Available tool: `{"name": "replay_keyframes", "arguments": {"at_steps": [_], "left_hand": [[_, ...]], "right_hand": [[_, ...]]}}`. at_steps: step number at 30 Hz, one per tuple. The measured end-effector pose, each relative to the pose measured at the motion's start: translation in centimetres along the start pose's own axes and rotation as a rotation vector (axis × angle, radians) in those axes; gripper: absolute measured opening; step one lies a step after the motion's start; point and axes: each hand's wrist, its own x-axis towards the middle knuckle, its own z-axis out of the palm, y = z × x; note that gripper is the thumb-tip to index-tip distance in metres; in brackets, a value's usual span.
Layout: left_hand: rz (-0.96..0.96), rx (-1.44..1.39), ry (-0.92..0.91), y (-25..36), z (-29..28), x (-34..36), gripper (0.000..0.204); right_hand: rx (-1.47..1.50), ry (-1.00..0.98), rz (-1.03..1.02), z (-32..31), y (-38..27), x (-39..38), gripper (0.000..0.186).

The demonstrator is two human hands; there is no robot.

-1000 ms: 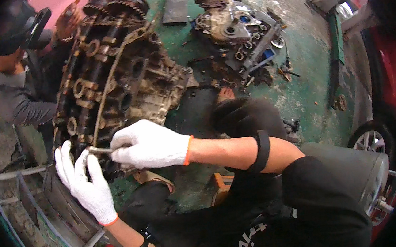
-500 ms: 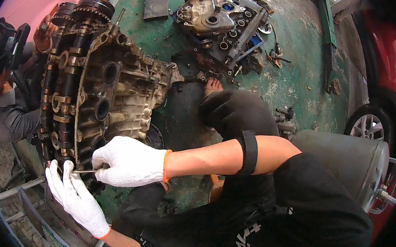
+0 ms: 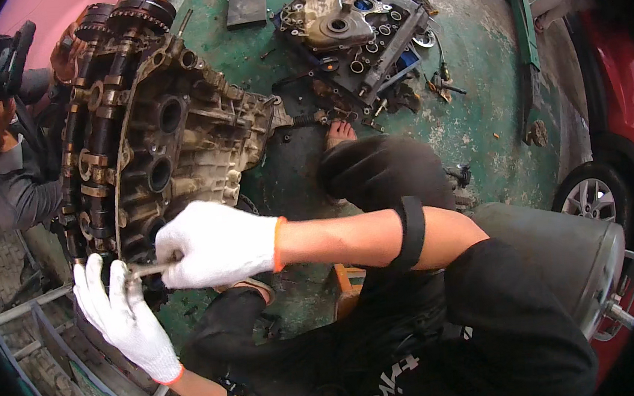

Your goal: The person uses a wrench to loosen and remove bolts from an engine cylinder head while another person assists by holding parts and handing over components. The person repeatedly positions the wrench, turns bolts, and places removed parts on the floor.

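Observation:
A large engine cylinder head assembly [image 3: 184, 145], with a row of dark camshafts [image 3: 104, 134] along its left side, stands in front of me. My right hand [image 3: 215, 241], in a white knit glove, is closed round a slim metal tool [image 3: 150, 271] that looks like a wrench; most of its handle is hidden in the fist. The tool points left to the near end of the engine. My left hand [image 3: 125, 316], gloved too, lies at that end with its fingers stretched out. Its thumb and forefinger are close by the tool's tip; whether they touch it cannot be seen.
A co-worker [image 3: 9, 172] in a grey sleeve is behind the engine at left. Loose parts and a metal cover [image 3: 332, 27] lie on the green floor [image 3: 469, 132]. A grey cylindrical tank [image 3: 556, 260] stands at right, near a red car [image 3: 616, 81]. Metal rails [image 3: 42, 328] lie at lower left.
My right hand has shifted slightly up and right, and the tool has turned with it. My left hand stays at the engine's end. The view has moved a little.

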Motion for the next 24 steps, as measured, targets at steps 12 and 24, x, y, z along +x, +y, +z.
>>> {"name": "replay_keyframes", "arguments": {"at_steps": [12, 24], "left_hand": [[0.356, -0.702, -0.478, 9.1, 7.0, -1.0, 0.026], [-0.007, -0.675, -0.820, 7.9, 12.9, -1.5, 0.025]], "right_hand": [[-0.375, 0.658, 1.159, -15.0, 29.9, -5.4, 0.034], [-0.869, 0.755, 0.818, -14.2, 44.5, -1.1, 0.029]]}}
